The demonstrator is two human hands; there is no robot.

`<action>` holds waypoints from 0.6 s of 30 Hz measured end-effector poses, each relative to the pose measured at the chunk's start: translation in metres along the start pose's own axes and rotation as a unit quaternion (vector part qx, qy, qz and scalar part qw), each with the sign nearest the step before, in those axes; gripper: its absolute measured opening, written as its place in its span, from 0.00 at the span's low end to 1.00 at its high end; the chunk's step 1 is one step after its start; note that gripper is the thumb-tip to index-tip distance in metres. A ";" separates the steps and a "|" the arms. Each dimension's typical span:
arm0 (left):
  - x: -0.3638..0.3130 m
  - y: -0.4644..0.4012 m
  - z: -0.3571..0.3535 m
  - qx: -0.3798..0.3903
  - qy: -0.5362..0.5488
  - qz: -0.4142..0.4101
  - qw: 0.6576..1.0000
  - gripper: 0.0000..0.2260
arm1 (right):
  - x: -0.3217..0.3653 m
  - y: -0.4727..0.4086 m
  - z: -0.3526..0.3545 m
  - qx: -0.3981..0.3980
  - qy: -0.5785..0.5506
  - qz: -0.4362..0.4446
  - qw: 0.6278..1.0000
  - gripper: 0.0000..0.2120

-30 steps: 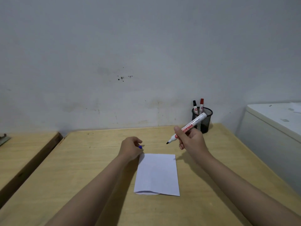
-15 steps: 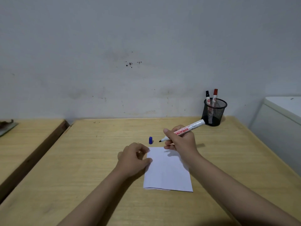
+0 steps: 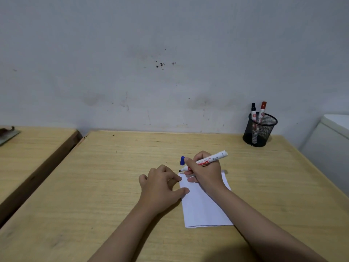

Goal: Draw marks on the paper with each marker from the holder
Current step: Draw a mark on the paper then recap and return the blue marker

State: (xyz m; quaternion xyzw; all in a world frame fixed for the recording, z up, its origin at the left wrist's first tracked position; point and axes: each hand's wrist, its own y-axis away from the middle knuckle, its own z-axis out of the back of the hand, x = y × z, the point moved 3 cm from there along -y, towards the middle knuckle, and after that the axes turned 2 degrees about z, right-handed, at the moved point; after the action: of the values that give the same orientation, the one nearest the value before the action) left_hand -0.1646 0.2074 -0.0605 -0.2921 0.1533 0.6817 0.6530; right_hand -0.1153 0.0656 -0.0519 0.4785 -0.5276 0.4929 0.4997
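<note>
**Marker Tip at the Top of the Paper**

The right hand [image 3: 204, 172] is wrapped around a white marker [image 3: 204, 161]. Its cap is off and its dark tip sits at the top left corner of the paper [image 3: 203, 207]. The blue cap [image 3: 182, 160] stands on the table [image 3: 113, 186] just past that corner.

The left hand [image 3: 160, 186] is loosely curled, with its thumb pressing the paper's left edge.

The paper looks thin and light, so I think it would slide without that thumb on it. The marker looks hard and light, easy to hold near the tip.

Two more markers, one black [image 3: 253, 110] and one red [image 3: 262, 110], stand in the holder [image 3: 259, 130] at the back right.
</note>
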 end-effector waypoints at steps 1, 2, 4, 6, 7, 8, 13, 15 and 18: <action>0.000 -0.001 0.001 0.005 0.000 0.000 1.000 0.16 | -0.001 0.000 0.000 0.000 0.002 0.008 1.000 0.12; 0.000 -0.002 0.002 0.010 -0.001 -0.001 1.000 0.16 | -0.002 0.001 0.000 -0.002 0.009 0.018 1.000 0.12; -0.001 -0.004 0.004 0.019 -0.008 -0.004 1.000 0.16 | -0.002 0.002 -0.001 -0.004 0.028 0.037 0.999 0.13; -0.001 -0.005 0.005 0.021 -0.011 -0.007 1.000 0.16 | -0.004 0.002 -0.001 -0.005 0.023 0.045 0.999 0.14; -0.001 -0.005 0.005 0.020 -0.013 -0.007 1.000 0.16 | -0.005 0.001 0.000 -0.005 0.018 0.047 0.999 0.14; -0.002 -0.005 0.005 0.019 -0.014 -0.007 1.000 0.16 | -0.006 0.000 0.000 -0.002 0.018 0.049 0.999 0.14; -0.002 -0.005 0.005 0.018 -0.031 -0.009 0.999 0.15 | -0.007 -0.002 -0.002 0.016 0.032 0.050 0.998 0.14; -0.002 -0.005 0.006 0.019 -0.031 -0.008 0.999 0.15 | -0.008 -0.003 -0.002 0.018 0.035 0.050 0.998 0.15; -0.003 -0.005 0.006 0.021 -0.035 -0.006 0.999 0.16 | -0.009 -0.004 -0.002 0.020 0.039 0.046 0.998 0.14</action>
State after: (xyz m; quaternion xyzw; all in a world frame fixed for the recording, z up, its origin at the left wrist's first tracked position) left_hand -0.1612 0.2089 -0.0536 -0.2549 0.1427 0.6844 0.6681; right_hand -0.1111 0.0678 -0.0607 0.4440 -0.5193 0.5438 0.4872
